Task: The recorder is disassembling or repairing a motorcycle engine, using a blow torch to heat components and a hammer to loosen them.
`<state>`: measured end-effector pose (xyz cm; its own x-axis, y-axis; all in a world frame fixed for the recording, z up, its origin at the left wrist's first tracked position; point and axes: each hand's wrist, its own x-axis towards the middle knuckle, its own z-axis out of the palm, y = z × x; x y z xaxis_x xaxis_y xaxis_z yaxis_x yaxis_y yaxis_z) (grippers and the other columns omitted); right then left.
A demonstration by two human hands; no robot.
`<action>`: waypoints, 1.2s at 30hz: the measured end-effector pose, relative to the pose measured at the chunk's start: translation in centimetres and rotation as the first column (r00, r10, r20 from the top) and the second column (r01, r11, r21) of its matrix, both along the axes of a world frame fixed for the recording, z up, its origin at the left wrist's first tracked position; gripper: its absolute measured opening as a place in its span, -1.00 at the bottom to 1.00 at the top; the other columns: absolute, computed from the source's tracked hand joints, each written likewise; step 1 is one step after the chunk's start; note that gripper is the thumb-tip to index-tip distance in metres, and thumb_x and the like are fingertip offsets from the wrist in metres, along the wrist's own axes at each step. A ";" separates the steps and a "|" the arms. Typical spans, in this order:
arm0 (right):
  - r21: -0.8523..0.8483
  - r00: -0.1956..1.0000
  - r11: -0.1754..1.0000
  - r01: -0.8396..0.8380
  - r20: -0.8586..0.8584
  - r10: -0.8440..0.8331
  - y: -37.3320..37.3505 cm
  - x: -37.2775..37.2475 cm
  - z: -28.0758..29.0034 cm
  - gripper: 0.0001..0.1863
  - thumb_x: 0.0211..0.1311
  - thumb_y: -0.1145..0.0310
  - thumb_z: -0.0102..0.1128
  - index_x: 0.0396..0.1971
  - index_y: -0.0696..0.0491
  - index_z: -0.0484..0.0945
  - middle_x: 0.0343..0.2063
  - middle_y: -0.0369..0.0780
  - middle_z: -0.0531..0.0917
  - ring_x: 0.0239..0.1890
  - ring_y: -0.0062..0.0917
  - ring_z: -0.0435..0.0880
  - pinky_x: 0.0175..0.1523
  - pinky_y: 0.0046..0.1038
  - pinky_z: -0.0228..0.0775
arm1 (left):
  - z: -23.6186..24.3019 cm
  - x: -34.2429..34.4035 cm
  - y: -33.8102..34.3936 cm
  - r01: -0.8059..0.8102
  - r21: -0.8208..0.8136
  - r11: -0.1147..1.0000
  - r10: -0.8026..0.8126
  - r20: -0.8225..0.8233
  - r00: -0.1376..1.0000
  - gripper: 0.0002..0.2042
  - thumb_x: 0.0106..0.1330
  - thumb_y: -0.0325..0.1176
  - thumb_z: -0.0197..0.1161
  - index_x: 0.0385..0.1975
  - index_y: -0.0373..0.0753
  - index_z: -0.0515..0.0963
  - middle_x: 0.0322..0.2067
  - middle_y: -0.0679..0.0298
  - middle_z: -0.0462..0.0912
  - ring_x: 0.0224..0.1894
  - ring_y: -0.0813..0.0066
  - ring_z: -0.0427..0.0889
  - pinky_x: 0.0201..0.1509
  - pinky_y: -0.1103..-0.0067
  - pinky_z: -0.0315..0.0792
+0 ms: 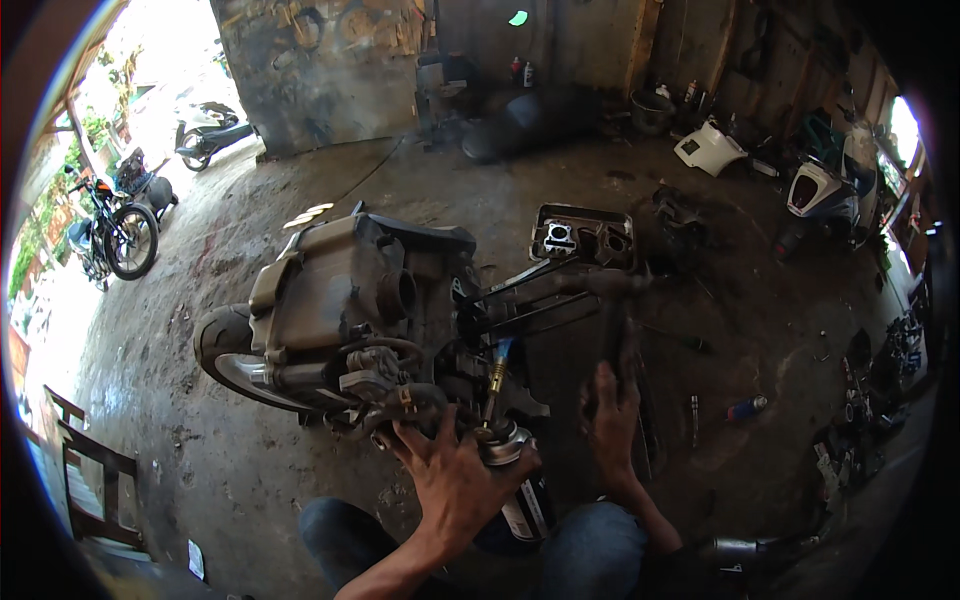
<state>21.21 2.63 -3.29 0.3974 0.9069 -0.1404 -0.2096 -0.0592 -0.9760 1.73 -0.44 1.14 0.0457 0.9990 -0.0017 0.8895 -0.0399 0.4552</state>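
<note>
In the head view, the right hand (610, 410) is wrapped around a blurred hammer's (614, 335) handle, right of the scooter engine unit (335, 285). At the engine's near right corner, the left hand's (462, 485) fingers spread, thumb against a silvery round metal part (505, 450); whether they clamp it, I cannot tell. Good striking likely needs that part braced, thumb clear.

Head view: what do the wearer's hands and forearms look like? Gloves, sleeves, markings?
Left hand and right hand are both bare, no gloves. The left forearm and right forearm show no sleeve, watch or band where visible. Small markings or rings: too small and dim to tell.
</note>
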 end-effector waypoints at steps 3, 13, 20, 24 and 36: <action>0.154 0.828 0.975 -0.158 0.559 0.045 0.7 0.7 -1.1 -0.45 0.50 0.26 0.05 0.40 0.09 0.29 -0.30 -0.23 0.63 -0.28 -0.58 0.56 -0.09 -0.47 0.46 | -0.4 -0.2 0.0 0.013 0.035 0.999 -0.013 -0.018 1.000 -0.31 0.05 0.33 0.32 -0.06 -0.20 0.71 0.30 -0.11 0.35 0.40 -0.60 -0.26 0.40 -0.32 -0.51; 0.044 0.968 0.982 -0.181 0.186 0.170 0.7 -0.2 1.1 -0.49 0.49 0.25 0.10 0.37 0.01 0.34 -0.52 -0.41 0.45 -0.54 -0.83 0.39 -0.50 -0.70 0.24 | -0.8 -0.4 -0.1 -0.028 0.041 0.999 0.029 -0.036 0.999 -0.34 0.05 0.28 0.34 0.00 -0.13 0.69 0.34 -0.14 0.29 0.43 -0.58 -0.26 0.45 -0.25 -0.44; -0.011 0.997 0.999 -0.043 0.071 0.044 0.4 -0.6 2.0 -0.37 0.49 0.15 0.08 0.49 -0.16 0.15 -0.63 -0.45 0.45 -0.72 -0.83 0.35 -0.69 -0.72 0.15 | -1.1 0.2 -0.1 0.022 0.199 0.980 -0.017 -0.029 0.999 -0.23 0.10 0.36 0.29 -0.05 -0.34 0.68 0.28 -0.08 0.36 0.40 -0.52 -0.15 0.41 -0.30 -0.37; 0.164 0.901 0.932 -0.324 0.353 0.251 1.9 -1.4 -0.1 -0.41 0.51 0.24 0.05 0.48 -0.16 0.18 -0.58 -0.48 0.40 -0.69 -0.84 0.27 -0.68 -0.68 0.10 | -1.1 -0.1 -0.1 0.021 0.167 0.986 -0.016 -0.028 0.999 -0.22 0.09 0.36 0.29 -0.02 -0.34 0.67 0.27 -0.06 0.38 0.39 -0.50 -0.13 0.41 -0.29 -0.34; 0.420 0.547 0.864 -0.279 0.809 -0.216 1.5 -0.1 -1.8 -0.37 0.53 0.22 0.00 0.51 -0.12 0.08 -0.45 -0.32 0.57 -0.63 -0.77 0.40 -0.57 -0.68 0.33 | -0.5 0.1 0.0 0.016 0.119 0.993 -0.011 -0.043 0.999 -0.14 0.09 0.39 0.26 0.03 -0.42 0.62 0.27 -0.06 0.39 0.39 -0.49 -0.12 0.41 -0.31 -0.35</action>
<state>21.16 4.09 -5.12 0.0755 0.7614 0.6439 0.6720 0.4383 -0.5970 1.80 -0.42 0.64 0.0618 0.9914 0.1151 0.9067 -0.1040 0.4087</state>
